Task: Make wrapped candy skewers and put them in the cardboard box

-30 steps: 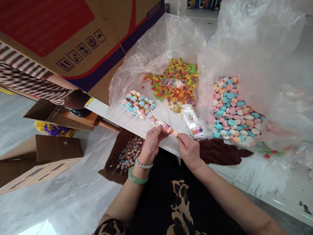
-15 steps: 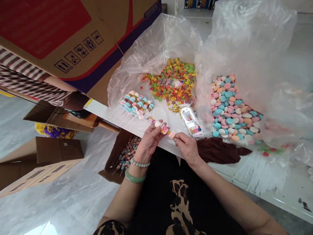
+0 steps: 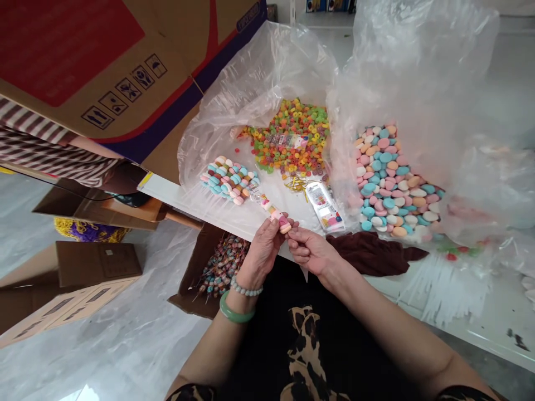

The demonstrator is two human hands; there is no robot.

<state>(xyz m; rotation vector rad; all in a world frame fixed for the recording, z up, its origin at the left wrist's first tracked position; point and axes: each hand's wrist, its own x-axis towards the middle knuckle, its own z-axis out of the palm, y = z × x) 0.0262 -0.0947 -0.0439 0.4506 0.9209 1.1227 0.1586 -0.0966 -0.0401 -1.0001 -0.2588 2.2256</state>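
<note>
My left hand [image 3: 264, 242] is closed around a candy skewer [image 3: 285, 225] of pink and pale sweets, partly inside a clear printed wrapper [image 3: 266, 201] that points up and left. The fingers of my right hand [image 3: 311, 250] are pinched together at the skewer's lower end, touching my left fingertips; the exact spot they grip is hidden. Just beyond my hands, a stack of candy skewers [image 3: 229, 179] in blue, pink and brown lies on the table. Flat printed wrappers [image 3: 325, 207] and gold twist ties [image 3: 296, 184] lie to the right of it.
Gummy rings [image 3: 288, 159] and pastel oval candies [image 3: 387, 192] spill from large plastic bags. A brown cloth [image 3: 374, 253] and white sticks [image 3: 447, 289] lie at right. Below the table edge [image 3: 167, 196] stands a carton [image 3: 184, 292] of skewers. A big carton [image 3: 175, 39] blocks the upper left.
The skewer has been drawn down toward me, and more of it is covered by my hands. My right hand has shifted left, up against my left. The view has moved slightly.
</note>
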